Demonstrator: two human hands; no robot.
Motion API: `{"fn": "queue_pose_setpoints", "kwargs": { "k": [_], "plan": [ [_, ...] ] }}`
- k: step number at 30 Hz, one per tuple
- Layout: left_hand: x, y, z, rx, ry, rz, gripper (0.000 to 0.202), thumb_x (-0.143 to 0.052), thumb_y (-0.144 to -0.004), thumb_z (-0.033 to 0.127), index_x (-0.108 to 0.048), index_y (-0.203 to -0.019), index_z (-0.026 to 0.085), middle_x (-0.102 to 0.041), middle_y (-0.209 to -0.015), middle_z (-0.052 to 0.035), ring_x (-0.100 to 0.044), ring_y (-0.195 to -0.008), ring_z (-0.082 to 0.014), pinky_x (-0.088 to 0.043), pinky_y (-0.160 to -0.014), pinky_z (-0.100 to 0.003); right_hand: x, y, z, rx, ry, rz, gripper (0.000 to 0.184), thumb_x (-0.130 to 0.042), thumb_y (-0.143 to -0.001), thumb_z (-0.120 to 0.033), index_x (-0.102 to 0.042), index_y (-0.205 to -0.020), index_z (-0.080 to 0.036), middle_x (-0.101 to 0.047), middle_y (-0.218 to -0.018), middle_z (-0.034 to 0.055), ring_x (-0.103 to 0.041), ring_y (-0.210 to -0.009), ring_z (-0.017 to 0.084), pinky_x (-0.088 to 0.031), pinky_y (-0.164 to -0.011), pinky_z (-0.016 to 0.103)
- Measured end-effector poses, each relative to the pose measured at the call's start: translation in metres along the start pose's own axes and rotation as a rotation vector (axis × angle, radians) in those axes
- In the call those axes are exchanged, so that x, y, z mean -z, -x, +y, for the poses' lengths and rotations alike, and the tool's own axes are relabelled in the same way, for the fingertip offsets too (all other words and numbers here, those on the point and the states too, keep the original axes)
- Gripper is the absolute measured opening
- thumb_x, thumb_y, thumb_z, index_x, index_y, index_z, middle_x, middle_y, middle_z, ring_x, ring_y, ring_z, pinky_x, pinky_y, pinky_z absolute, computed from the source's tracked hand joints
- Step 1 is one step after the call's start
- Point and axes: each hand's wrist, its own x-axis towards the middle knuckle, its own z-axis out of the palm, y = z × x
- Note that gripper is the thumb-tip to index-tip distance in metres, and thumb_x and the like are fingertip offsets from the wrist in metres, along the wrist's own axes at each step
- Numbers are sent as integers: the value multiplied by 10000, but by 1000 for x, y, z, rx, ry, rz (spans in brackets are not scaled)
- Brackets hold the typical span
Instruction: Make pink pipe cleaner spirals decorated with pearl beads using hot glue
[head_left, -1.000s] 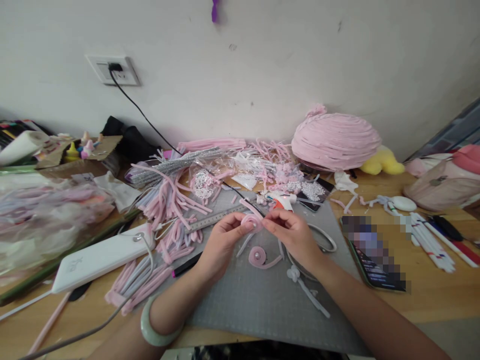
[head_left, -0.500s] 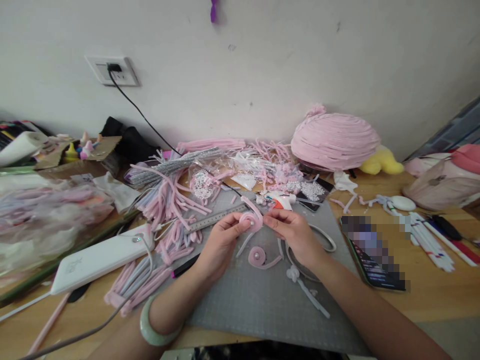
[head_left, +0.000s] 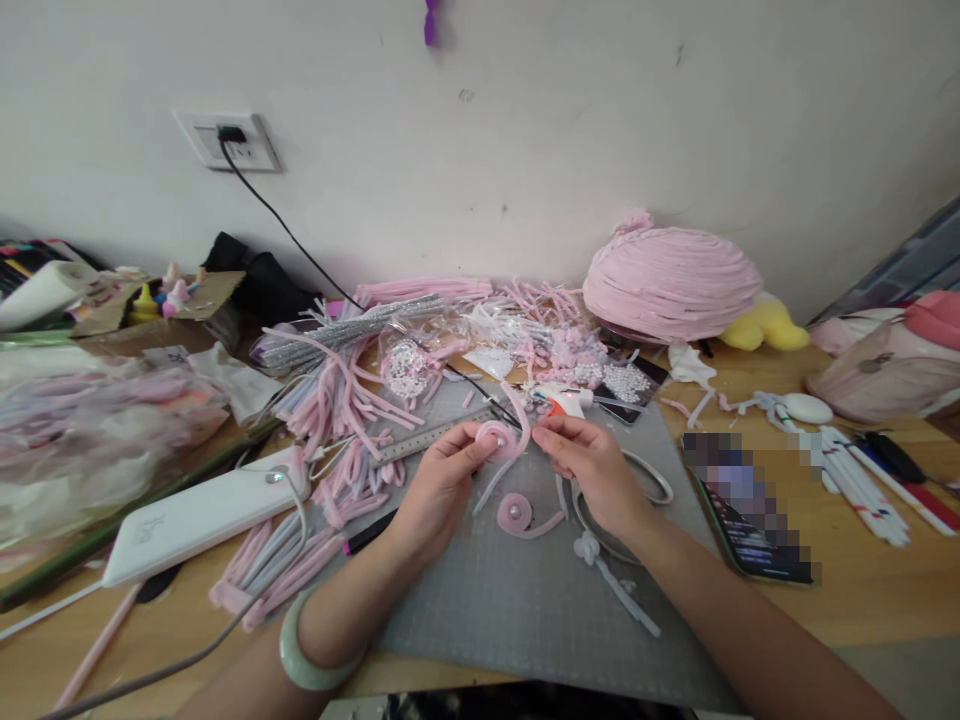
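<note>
My left hand (head_left: 442, 490) pinches a pink pipe cleaner coil (head_left: 495, 441) between thumb and finger. A pearl-like bead sits in the coil's middle, and a loose pink tail curves up and around its right side. My right hand (head_left: 589, 465) is closed in a pinch just right of that tail; what its fingertips hold, if anything, is too small to make out. Below the hands, a second pink coil (head_left: 514, 513) with a bead and a curved tail lies on the grey cutting mat (head_left: 480, 620). A pale knotted pipe cleaner (head_left: 619, 590) rests to its right.
A metal ruler (head_left: 420, 437), a glue gun (head_left: 566, 400) and bagged white beads (head_left: 409, 368) lie behind the hands. Pink pipe cleaners (head_left: 330, 400) and a white power bank (head_left: 202, 515) with its cable are at left. A phone (head_left: 750, 520) and white pens (head_left: 862, 485) lie right.
My right fingertips have moved slightly right, away from the coil. The coil in my left hand has shifted a little left, and its tail stands more apart from it.
</note>
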Motion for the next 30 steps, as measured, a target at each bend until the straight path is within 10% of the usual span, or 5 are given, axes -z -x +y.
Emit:
{"fn": "queue_pose_setpoints", "kwargs": {
  "k": [30],
  "plan": [
    [-1,1,-3,8,-38,11,168,-701,-685,312,-630,-698,160,-624,-720,-2,-507,-681,-122,-362,-678,-228,-2,2,-3,7,117,-94,218,-644,-671,-377,-609,-679,-163,-478,-578,-44,-343,-511,69,-261,-496,230]
  ]
}}
